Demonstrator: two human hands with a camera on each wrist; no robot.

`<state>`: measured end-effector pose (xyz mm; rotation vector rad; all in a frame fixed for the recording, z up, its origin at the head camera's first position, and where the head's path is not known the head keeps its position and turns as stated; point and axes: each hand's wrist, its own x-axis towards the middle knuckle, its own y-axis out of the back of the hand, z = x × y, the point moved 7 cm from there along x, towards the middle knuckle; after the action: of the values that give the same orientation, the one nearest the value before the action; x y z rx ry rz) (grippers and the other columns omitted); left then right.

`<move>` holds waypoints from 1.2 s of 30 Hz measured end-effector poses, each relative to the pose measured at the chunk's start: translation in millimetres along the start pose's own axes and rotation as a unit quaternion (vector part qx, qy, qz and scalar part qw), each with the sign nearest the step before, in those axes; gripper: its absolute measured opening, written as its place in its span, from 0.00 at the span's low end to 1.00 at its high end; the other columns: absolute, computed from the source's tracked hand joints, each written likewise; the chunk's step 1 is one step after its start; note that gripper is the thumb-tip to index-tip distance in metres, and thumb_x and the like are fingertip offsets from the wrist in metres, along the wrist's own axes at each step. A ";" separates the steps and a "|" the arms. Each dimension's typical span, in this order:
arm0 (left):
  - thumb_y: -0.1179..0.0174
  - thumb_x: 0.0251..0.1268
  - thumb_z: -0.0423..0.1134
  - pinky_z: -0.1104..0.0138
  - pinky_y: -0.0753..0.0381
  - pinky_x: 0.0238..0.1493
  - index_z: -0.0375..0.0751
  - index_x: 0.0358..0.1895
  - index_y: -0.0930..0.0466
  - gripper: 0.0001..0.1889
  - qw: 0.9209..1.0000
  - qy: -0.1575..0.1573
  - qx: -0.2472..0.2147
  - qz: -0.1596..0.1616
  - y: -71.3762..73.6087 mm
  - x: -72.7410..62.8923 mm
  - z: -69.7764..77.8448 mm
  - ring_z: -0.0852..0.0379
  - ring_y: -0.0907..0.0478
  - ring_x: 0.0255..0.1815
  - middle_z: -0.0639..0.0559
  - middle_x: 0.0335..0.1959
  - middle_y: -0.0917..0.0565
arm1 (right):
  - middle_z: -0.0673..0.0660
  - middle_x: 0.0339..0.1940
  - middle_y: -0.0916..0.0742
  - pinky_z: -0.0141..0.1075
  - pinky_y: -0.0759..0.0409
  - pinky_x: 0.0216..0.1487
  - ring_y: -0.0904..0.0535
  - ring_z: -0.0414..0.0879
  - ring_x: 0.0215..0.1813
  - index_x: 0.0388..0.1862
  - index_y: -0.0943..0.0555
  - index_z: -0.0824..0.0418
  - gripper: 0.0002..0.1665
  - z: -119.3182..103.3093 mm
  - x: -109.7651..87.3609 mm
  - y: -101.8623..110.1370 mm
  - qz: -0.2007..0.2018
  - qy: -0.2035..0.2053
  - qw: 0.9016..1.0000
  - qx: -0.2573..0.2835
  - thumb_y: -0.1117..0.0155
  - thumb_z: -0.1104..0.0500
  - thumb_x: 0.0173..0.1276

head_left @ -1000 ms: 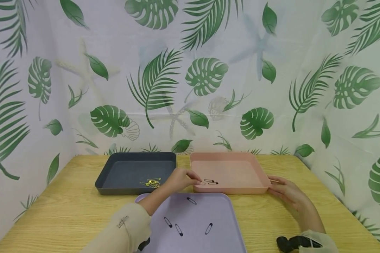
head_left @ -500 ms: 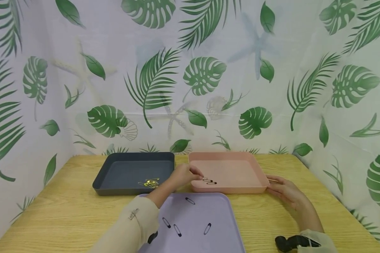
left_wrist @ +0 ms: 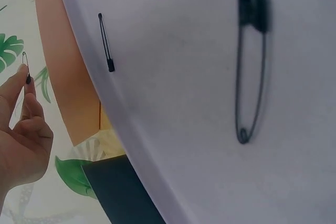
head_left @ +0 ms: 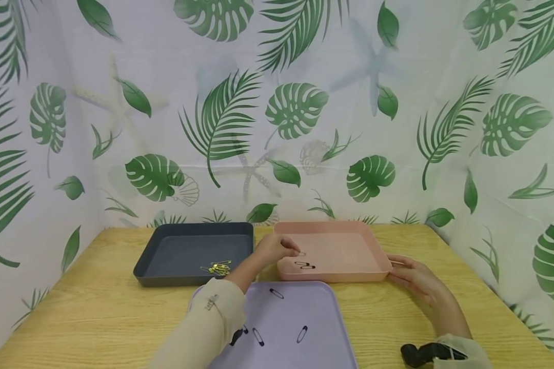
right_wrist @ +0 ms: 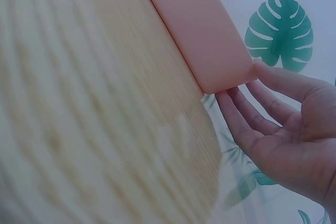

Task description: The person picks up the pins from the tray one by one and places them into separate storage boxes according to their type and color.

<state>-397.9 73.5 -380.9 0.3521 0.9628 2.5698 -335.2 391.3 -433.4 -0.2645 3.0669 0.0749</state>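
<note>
My left hand is over the left part of the pink tray. Between thumb and fingertips it pinches a black safety pin, which shows best in the left wrist view. Just below, two black safety pins lie on the tray's floor near the front left corner. My right hand rests at the tray's front right corner. In the right wrist view its thumb touches the rim, and extended fingers meet the wall lower down. Several black safety pins lie scattered on the lavender tray, one partly behind my left sleeve.
A dark grey tray stands left of the pink one, with a small heap of gold safety pins near its front right corner. All the trays sit on a wooden table. A leaf-patterned cloth hangs behind.
My left hand has moved slightly up and right over the pink tray, carrying the pin deeper past the two lying pins. My right hand has stayed at the tray's corner.
</note>
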 end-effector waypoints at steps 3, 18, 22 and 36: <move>0.34 0.55 0.38 0.71 0.25 0.33 0.44 0.32 0.13 0.04 1.000 -0.006 -0.001 -0.001 -1.4 4.0 -0.3 0.62 0.23 0.33 0.57 0.28 0.16 | 0.60 0.56 0.25 0.37 0.27 0.54 0.23 0.41 0.50 0.67 0.50 0.78 0.35 1.5 0.0 1.2 0.001 -0.004 1.000 0.005 0.47 0.68 0.68; 0.34 0.55 0.36 0.71 0.24 0.31 0.42 0.31 0.13 0.03 1.000 -0.001 -0.014 0.002 -14.0 11.8 -2.8 0.61 0.23 0.32 0.57 0.28 0.16 | 0.63 0.58 0.26 0.36 0.27 0.54 0.24 0.41 0.50 0.67 0.51 0.79 0.34 3.5 -1.8 0.6 -0.005 0.002 1.000 -0.003 0.48 0.68 0.69; 0.34 0.55 0.36 0.71 0.25 0.31 0.43 0.31 0.13 0.03 1.000 0.007 -0.012 0.003 -15.8 11.7 -3.0 0.61 0.24 0.32 0.57 0.28 0.16 | 0.65 0.60 0.28 0.36 0.27 0.54 0.24 0.42 0.51 0.68 0.51 0.78 0.35 2.4 -1.6 0.0 -0.006 0.002 1.000 -0.011 0.48 0.67 0.69; 0.33 0.54 0.38 0.71 0.26 0.30 0.44 0.31 0.13 0.03 1.000 0.011 0.012 0.003 -17.6 13.4 -2.4 0.62 0.25 0.30 0.58 0.28 0.16 | 0.68 0.63 0.32 0.38 0.29 0.56 0.25 0.43 0.52 0.68 0.52 0.78 0.35 0.4 -1.9 -0.4 -0.006 0.000 1.000 -0.016 0.49 0.66 0.70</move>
<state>-406.3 90.0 -393.1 0.3337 1.0032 2.5751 -333.2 391.3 -433.6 -0.2836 3.0654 0.1234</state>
